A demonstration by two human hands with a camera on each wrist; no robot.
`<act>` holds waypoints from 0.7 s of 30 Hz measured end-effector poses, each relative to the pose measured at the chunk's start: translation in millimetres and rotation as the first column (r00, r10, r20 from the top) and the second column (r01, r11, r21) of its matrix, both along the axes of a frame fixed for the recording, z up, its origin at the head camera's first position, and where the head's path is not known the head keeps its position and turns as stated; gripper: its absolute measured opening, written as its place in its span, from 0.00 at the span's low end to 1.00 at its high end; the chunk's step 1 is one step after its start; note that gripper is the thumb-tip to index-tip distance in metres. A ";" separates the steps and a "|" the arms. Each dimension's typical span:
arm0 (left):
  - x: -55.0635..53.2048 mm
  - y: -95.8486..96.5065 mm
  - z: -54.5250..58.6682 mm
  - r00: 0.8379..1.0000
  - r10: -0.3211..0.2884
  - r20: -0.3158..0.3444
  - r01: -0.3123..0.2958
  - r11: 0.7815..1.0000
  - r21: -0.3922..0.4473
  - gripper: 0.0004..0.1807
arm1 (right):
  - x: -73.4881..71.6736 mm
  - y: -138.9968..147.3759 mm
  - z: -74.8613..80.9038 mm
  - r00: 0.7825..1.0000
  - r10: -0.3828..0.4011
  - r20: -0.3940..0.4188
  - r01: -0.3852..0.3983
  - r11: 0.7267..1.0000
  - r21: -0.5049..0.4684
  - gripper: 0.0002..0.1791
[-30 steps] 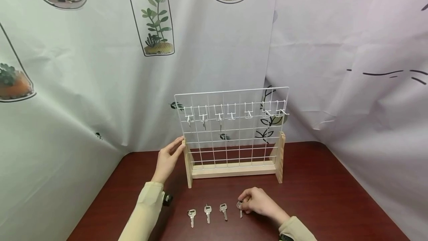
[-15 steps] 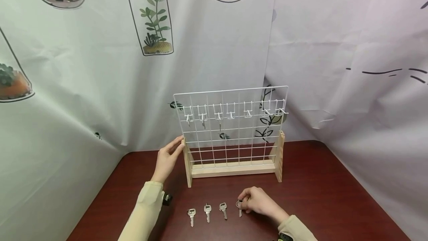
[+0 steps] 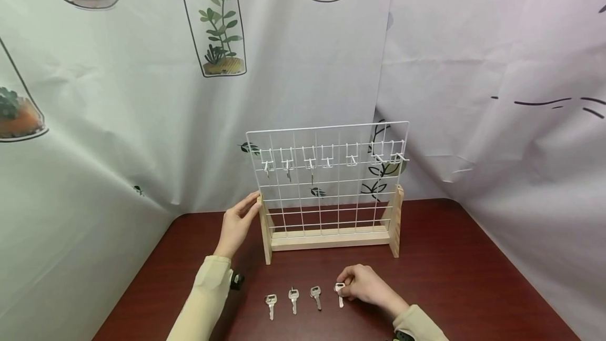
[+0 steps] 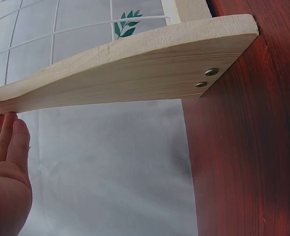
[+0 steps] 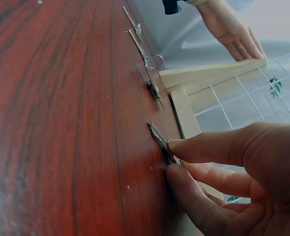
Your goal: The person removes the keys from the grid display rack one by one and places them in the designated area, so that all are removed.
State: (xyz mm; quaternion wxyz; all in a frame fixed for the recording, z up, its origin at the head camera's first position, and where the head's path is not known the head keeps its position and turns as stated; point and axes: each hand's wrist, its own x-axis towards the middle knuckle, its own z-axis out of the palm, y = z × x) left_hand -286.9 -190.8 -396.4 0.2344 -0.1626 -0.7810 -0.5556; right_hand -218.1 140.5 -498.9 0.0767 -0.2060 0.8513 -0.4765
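In the head view my right hand [image 3: 371,288] pinches a key [image 3: 341,301] low over the table, at the right end of a row of keys. The right wrist view shows thumb and finger closed on that key [image 5: 159,137]. To its left lie three more silver keys: a near one [image 3: 316,298], a middle one [image 3: 294,301] and a far left one [image 3: 271,307]. My left hand [image 3: 235,228] touches the top of the left wooden post [image 4: 150,73] of a white wire-grid rack [image 3: 330,193] with extended fingers.
White hooks [image 3: 352,160] line the upper grid; small keys [image 3: 289,175] hang from the leftmost ones. The rack's wooden base [image 3: 331,241] stands on a dark red table [image 3: 450,278]. A printed curtain [image 3: 307,67] hangs behind.
The key in my right hand has turned slightly, and its head now shows brighter. Both hands stay nearly where they were.
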 end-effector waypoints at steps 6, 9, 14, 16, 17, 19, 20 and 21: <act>-1.0 -0.8 -0.6 1.000 -0.010 -0.002 0.010 1.000 0.005 0.20 | 0.6 -0.2 1.3 1.000 0.000 0.001 0.000 1.000 0.001 0.08; -2.2 -1.2 -1.0 1.000 -0.017 -0.006 0.017 1.000 0.008 0.20 | 0.7 0.0 1.4 1.000 -0.001 0.000 0.001 1.000 0.000 0.08; -2.3 -1.5 -0.2 1.000 -0.028 -0.009 0.029 1.000 0.010 0.20 | 0.4 0.5 0.9 1.000 -0.006 -0.008 0.006 1.000 0.006 0.09; -2.0 -1.6 -0.1 1.000 -0.030 -0.006 0.030 0.999 0.011 0.20 | 0.3 0.7 0.6 1.000 -0.005 -0.006 0.005 1.000 0.004 0.09; -1.9 -1.6 0.0 1.000 -0.031 -0.004 0.031 0.999 0.012 0.20 | 0.3 0.7 0.5 1.000 -0.004 -0.005 0.004 1.000 0.003 0.09; -1.5 -1.8 -0.1 1.000 -0.031 0.002 0.031 0.999 0.014 0.20 | 0.5 0.7 0.4 1.000 -0.003 -0.002 0.003 1.000 0.001 0.09; -1.2 -1.8 -0.1 1.000 -0.031 0.006 0.031 0.999 0.014 0.20 | 0.6 0.8 0.4 1.000 -0.003 -0.001 0.003 1.000 -0.001 0.09; -1.0 -1.8 -0.2 1.000 -0.030 0.008 0.030 0.999 0.014 0.20 | 0.8 0.8 0.4 1.000 -0.002 0.001 0.002 1.000 -0.002 0.09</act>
